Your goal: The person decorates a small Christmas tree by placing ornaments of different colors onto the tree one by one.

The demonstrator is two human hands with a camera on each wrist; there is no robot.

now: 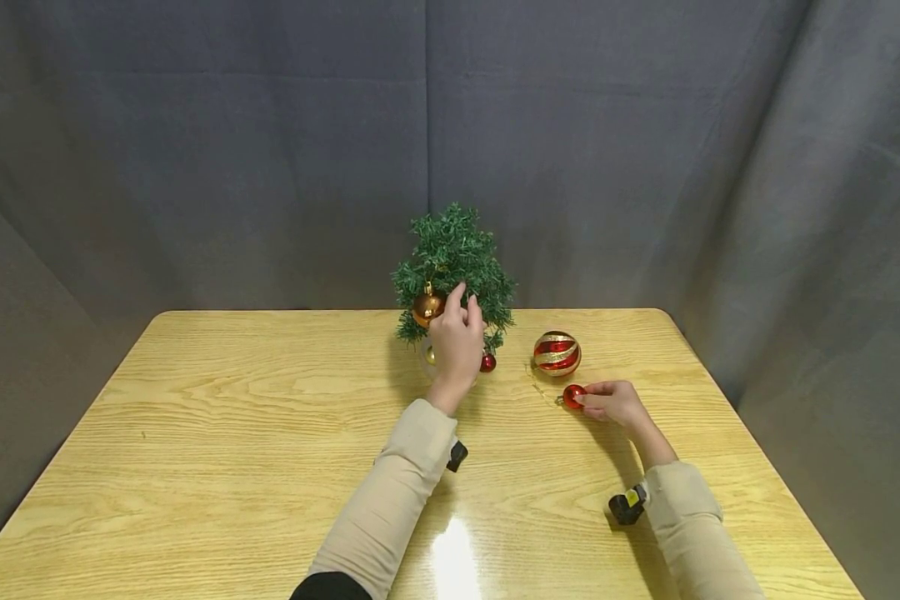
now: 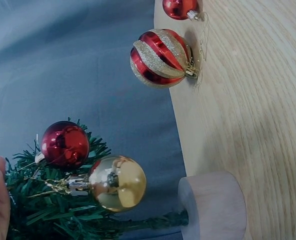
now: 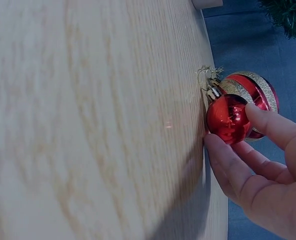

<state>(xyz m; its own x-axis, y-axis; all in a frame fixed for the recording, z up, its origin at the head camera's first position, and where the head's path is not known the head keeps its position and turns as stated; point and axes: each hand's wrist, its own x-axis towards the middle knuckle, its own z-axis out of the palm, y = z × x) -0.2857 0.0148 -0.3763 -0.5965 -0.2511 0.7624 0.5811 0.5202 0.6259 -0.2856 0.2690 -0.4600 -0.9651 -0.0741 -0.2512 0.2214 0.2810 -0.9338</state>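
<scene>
A small green Christmas tree (image 1: 457, 246) stands at the table's far edge, its round wooden base (image 2: 215, 207) visible in the left wrist view. My left hand (image 1: 459, 337) is at the tree's front branches, fingers loosely extended and holding nothing visible. Hanging there are an orange-gold ball (image 1: 427, 309), a pale gold ball (image 2: 119, 183) and a dark red ball (image 2: 65, 144). To the right, my right hand (image 1: 613, 402) pinches a small shiny red Christmas ball (image 3: 228, 119) between thumb and fingers, low over the table. Its gold cap and string point toward the tree.
A larger red ball with gold glitter stripes (image 1: 557, 354) lies on the wooden table (image 1: 232, 450), just behind the small red one. Grey curtains (image 1: 270, 167) hang behind the table and along its sides.
</scene>
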